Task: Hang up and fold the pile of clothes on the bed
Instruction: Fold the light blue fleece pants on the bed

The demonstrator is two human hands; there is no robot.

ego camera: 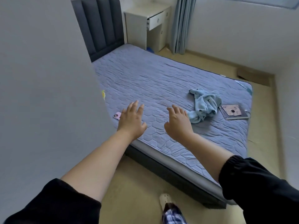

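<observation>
A crumpled light blue garment (203,104) lies on the bed (153,78), toward its right side. Both my arms reach out over the near edge of the mattress. My left hand (131,120) hovers with fingers spread and holds nothing. My right hand (178,121) is also spread and empty, its fingertips a short way left of the garment and not touching it.
A pink phone (117,115) lies on the bed by my left hand. A tablet (233,112) rests right of the garment. A grey panel (45,94) fills the left. A white desk (145,25) with an open drawer stands behind the bed, beside a curtain (181,25).
</observation>
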